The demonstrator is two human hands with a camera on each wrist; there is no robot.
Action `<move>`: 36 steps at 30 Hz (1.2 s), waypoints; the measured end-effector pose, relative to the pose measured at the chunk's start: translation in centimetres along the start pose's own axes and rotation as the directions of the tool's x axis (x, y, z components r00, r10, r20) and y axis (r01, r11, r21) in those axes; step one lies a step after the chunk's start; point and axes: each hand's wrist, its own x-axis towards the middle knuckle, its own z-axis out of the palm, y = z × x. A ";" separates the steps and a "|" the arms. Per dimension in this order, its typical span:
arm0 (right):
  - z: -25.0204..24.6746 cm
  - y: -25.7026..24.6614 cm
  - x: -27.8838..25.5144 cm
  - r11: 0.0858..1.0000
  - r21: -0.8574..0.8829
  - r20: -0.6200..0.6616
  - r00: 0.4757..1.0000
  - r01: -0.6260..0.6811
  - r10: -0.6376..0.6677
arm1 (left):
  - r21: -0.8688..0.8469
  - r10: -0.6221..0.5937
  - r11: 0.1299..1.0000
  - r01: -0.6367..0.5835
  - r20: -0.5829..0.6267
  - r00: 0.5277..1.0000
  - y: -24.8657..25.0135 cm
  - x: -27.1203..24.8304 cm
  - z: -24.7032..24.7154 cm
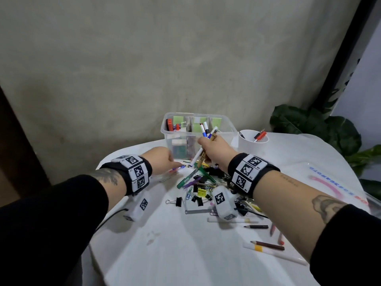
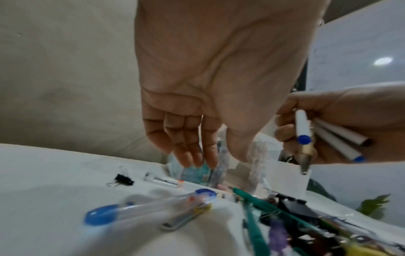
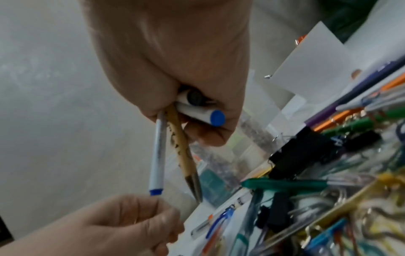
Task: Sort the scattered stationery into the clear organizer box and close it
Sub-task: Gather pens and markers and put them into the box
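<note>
The clear organizer box (image 1: 179,132) stands at the table's far edge, open, with small items and markers in its compartments. My right hand (image 1: 206,145) hovers just in front of it and grips a bundle of pens (image 1: 196,155): white pens with blue ends and a tan one (image 3: 179,143). My left hand (image 1: 172,162) hangs open, fingers (image 2: 192,147) straight, a little above a clear pen with a blue cap (image 2: 153,206) that lies on the white cloth. A heap of pens, binder clips and paper clips (image 1: 202,182) lies under my right wrist.
A white cup (image 1: 253,141) holding red pens stands right of the box. Loose pencils and a white marker (image 1: 268,247) lie at the front right. A clear plastic piece with pink and blue print (image 1: 329,178) lies far right. Green leaves (image 1: 309,122) sit behind the table.
</note>
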 end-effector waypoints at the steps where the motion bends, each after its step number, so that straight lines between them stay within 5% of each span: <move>1: 0.0 0.0 0.0 0.998 -0.065 0.027 1.000 0.002 -0.001 | 0.046 -0.031 0.998 0.031 0.014 0.999 -0.4 0.2 0.2; 5: 0.6 -0.6 -0.5 0.967 -0.245 0.255 0.967 0.074 -0.009 | 0.213 -0.103 0.973 0.086 0.070 0.992 -1.4 1.2 1.2; 6: 0.9 -0.6 -0.5 0.899 -0.399 0.294 0.954 0.179 -0.059 | 0.228 -0.093 0.971 0.072 0.086 0.992 -1.5 1.4 1.5; 9: 2.3 -0.4 0.2 0.506 -0.736 0.445 0.885 0.449 -0.138 | 0.232 -0.067 0.972 0.042 0.103 0.992 -1.6 2.4 1.9; 12: 3.5 -0.1 0.5 0.348 -0.779 0.535 0.843 0.521 -0.066 | 0.265 -0.045 0.964 0.006 0.140 0.989 -1.7 2.9 1.5; 21: 4.2 0.3 1.4 0.377 -0.754 0.602 0.796 0.539 0.067 | 0.103 0.079 0.991 -0.085 0.058 0.995 -2.9 4.6 1.5; 26: 4.1 0.9 1.8 0.355 -0.779 0.577 0.812 0.517 0.086 | 0.191 0.134 0.972 -0.134 0.014 0.991 -2.1 5.0 1.6; 33: 3.3 1.6 1.4 0.242 -0.809 0.568 0.818 0.535 0.089 | 0.297 0.052 0.953 -0.061 0.040 0.998 -0.7 4.8 2.0; 36: 2.5 1.8 1.4 0.338 -0.769 0.586 0.809 0.542 0.034 | 0.301 0.074 0.950 -0.086 0.052 0.996 -0.7 4.6 1.9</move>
